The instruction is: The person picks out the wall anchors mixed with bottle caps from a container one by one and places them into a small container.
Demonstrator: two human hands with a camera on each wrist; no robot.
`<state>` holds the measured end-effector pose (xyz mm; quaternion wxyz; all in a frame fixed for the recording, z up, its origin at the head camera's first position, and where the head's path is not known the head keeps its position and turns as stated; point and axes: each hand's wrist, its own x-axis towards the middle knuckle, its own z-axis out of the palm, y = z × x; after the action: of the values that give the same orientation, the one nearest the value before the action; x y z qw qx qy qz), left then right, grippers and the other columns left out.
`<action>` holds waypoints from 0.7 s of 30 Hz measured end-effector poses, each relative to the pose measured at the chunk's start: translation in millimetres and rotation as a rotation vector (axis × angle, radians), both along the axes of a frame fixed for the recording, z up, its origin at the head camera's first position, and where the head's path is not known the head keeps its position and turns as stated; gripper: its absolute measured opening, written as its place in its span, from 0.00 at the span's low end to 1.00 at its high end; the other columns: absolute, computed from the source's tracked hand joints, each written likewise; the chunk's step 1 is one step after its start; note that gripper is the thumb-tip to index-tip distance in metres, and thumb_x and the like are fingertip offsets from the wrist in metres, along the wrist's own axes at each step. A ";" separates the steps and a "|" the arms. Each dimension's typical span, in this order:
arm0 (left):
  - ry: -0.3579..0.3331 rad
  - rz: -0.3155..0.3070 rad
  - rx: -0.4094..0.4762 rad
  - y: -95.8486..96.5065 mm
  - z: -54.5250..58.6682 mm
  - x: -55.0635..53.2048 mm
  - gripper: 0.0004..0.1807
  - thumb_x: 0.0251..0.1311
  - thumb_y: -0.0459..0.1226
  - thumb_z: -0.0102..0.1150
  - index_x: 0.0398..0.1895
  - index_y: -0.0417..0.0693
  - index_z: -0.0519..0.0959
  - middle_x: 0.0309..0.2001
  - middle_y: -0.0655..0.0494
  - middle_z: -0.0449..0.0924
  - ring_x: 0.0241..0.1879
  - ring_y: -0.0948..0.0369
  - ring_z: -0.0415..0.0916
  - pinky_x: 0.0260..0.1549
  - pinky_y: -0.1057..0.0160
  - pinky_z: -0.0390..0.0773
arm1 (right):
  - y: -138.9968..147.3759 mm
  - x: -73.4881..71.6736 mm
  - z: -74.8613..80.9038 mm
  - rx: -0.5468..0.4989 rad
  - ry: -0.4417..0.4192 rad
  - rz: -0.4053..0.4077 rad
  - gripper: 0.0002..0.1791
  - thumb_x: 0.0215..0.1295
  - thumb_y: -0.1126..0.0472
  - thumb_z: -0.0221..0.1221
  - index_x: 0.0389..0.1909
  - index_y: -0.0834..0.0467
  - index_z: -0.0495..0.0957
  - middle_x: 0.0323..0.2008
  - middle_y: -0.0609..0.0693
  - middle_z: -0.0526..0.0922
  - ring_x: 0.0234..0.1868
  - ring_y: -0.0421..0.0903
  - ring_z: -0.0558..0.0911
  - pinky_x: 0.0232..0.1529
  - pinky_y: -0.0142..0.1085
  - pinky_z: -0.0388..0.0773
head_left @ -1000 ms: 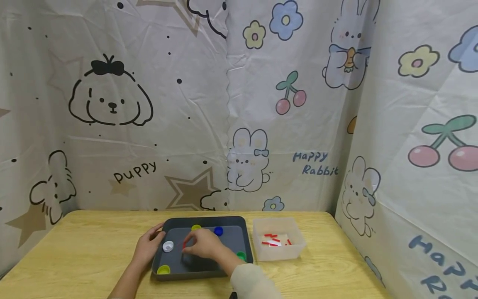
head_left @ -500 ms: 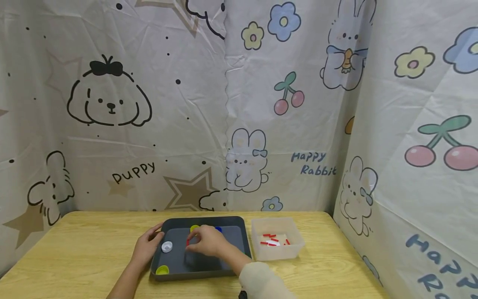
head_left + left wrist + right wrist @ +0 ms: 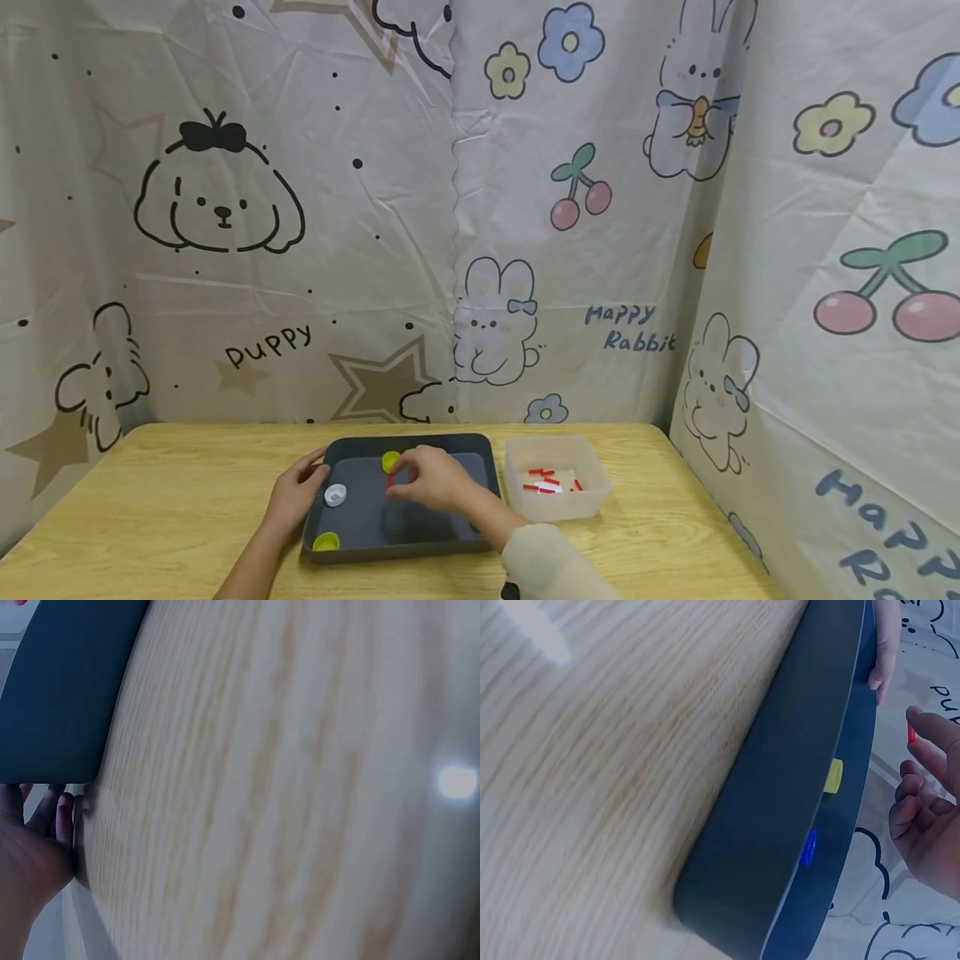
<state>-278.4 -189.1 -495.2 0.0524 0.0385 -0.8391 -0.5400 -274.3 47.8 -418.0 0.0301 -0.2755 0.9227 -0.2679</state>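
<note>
My right hand (image 3: pixel 433 479) is over the middle of a dark grey tray (image 3: pixel 442 546), pinching a short red stick (image 3: pixel 390 481) upright between thumb and index finger. The red stick (image 3: pixel 911 733) also shows between the fingertips in the right wrist view. Just beyond it lies a yellow cap (image 3: pixel 391 461). A white cap (image 3: pixel 335 496) is by the tray's left wall, and another yellow cap (image 3: pixel 326 542) is in the near left corner. My left hand (image 3: pixel 296 492) rests against the tray's left side, fingers extended along it. A blue cap (image 3: pixel 808 847) is hidden from the head view by my right hand.
Close to the tray's right side stands a translucent plastic box (image 3: pixel 592 504), with several red sticks (image 3: pixel 551 481) and a white piece inside. Both sit on a light wooden table (image 3: pixel 180 500). A printed curtain (image 3: pixel 375 250) rises behind and on the sides.
My right hand has moved to the right across the tray with the red stick, and now covers the blue cap. My left hand has stayed at the tray's left side.
</note>
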 end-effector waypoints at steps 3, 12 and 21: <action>-0.002 0.000 -0.005 0.3 -0.3 0.0 0.26 0.69 0.42 0.43 0.68 0.42 0.62 0.59 0.32 0.69 0.58 0.42 0.66 0.59 0.42 0.65 | 5.5 2.5 3.4 -0.007 -0.017 -0.011 0.14 0.54 0.50 0.66 0.41 0.50 0.82 0.24 0.39 0.73 0.24 0.34 0.69 0.23 0.27 0.68; -0.005 0.003 -0.013 -1.9 -0.5 0.4 0.26 0.69 0.41 0.43 0.68 0.41 0.61 0.59 0.32 0.68 0.58 0.42 0.66 0.58 0.42 0.65 | 19.3 4.2 10.4 -0.006 0.012 -0.009 0.15 0.56 0.49 0.64 0.43 0.49 0.82 0.23 0.40 0.71 0.21 0.35 0.67 0.19 0.27 0.64; 0.010 -0.003 -0.031 -0.3 -1.9 -1.1 0.26 0.69 0.41 0.44 0.67 0.41 0.62 0.57 0.32 0.70 0.57 0.42 0.68 0.57 0.43 0.67 | 33.7 1.8 13.3 -0.004 0.037 -0.051 0.15 0.55 0.47 0.65 0.41 0.48 0.83 0.21 0.39 0.70 0.21 0.34 0.67 0.21 0.25 0.64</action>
<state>-279.5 -189.4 -497.1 0.0565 0.0337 -0.8473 -0.5270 -272.5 81.5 -404.7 0.0058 -0.2569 0.9292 -0.2655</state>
